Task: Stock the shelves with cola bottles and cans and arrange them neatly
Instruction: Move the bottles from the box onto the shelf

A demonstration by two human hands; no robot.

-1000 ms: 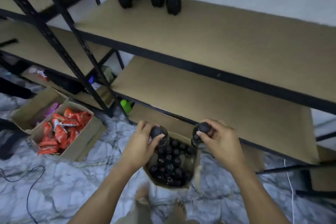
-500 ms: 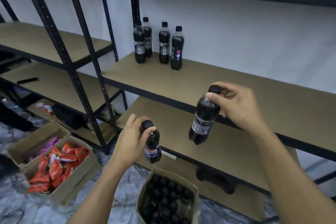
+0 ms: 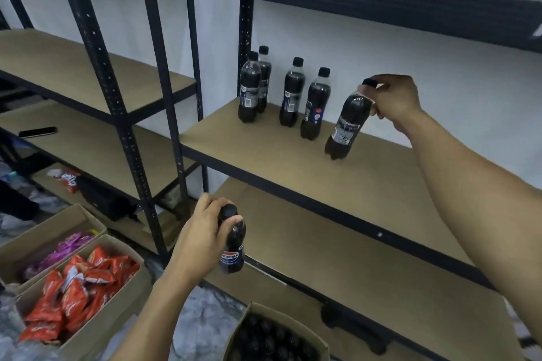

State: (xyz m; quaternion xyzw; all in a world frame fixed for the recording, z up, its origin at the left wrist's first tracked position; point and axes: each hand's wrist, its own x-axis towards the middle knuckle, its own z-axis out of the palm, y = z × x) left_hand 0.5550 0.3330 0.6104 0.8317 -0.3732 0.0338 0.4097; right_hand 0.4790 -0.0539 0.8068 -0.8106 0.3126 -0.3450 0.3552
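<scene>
The cola bottle (image 3: 347, 123) was pinched at its cap by the right grip (image 3: 393, 99) and tilted, its base at the shelf (image 3: 293, 161), just beside the four bottles (image 3: 289, 94) stood there, apparently so that the row would be extended evenly. A second bottle (image 3: 233, 246) was clasped round the neck by the left grip (image 3: 199, 240), low near the carton (image 3: 319, 344), seemingly kept ready.

The brown shelf board (image 3: 293, 161) is carrying four upright cola bottles (image 3: 291, 94) near its black rear post (image 3: 245, 23): two crowding just beside the post, two standing farther right of it.
</scene>
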